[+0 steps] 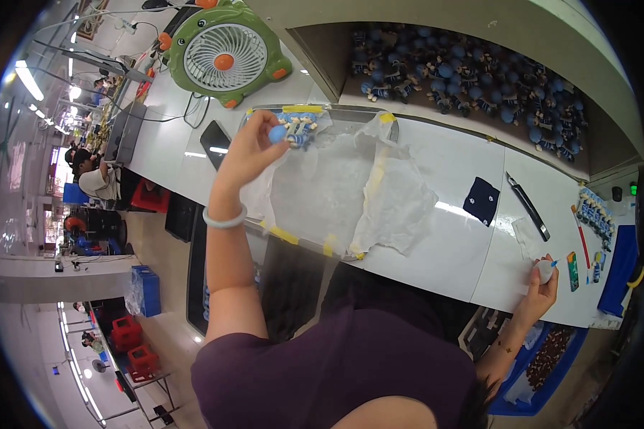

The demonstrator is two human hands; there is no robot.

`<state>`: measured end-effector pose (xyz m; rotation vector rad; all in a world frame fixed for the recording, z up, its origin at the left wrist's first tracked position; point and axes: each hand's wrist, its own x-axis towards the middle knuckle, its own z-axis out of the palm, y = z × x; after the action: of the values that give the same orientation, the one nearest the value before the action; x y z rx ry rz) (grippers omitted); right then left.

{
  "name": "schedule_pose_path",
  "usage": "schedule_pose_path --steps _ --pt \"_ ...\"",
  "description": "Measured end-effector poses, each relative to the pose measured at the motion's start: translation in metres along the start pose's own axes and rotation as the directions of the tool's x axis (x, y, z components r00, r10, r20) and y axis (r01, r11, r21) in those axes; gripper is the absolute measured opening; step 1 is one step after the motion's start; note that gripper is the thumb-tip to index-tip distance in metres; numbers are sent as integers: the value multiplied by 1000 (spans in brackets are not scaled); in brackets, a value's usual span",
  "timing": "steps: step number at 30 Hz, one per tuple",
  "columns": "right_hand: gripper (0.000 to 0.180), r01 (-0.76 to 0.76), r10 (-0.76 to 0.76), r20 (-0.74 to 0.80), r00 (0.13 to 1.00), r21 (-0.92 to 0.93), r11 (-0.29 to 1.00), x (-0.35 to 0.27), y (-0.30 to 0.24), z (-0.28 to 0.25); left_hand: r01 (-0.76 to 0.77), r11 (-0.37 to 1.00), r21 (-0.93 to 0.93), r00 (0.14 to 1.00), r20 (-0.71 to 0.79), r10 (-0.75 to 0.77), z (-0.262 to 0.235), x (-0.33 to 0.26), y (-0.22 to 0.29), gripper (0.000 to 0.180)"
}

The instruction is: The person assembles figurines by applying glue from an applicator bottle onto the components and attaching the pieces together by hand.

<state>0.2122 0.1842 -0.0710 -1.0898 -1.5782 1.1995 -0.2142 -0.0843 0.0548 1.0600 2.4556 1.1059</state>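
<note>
My left hand (pixel 254 150) pinches a small figurine with a round blue top (pixel 277 134) at the far left corner of a paper-lined tray (pixel 315 193). Right beside it, a cluster of similar blue-and-white figurines (pixel 302 123) lies on the tray; whether the held one touches them I cannot tell. Yellow tape (pixel 284 236) marks the tray's edges, and crumpled white paper (pixel 401 204) hangs over its right side. Closed around a small white squeeze bottle (pixel 545 269) with a blue tip, my right hand (pixel 539 294) is at the table's near right edge.
A green fan (pixel 225 57) and a dark phone (pixel 217 145) are at the left. Many figurines fill a shelf bin (pixel 465 86) at the back. A dark cloth (pixel 481 201), a utility knife (pixel 528 206), a red stick (pixel 582 237) and more figurines (pixel 597 214) lie rightward.
</note>
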Motion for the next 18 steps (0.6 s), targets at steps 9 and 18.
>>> schedule_pose_path --steps 9,18 --pt "29 61 -61 0 998 -21 998 1 7 -3 -69 888 454 930 352 -108 42 93 -23 37" --pt "29 48 -48 10 999 -13 999 2 6 -2 130 960 247 933 299 -203 28 71 -17 36"
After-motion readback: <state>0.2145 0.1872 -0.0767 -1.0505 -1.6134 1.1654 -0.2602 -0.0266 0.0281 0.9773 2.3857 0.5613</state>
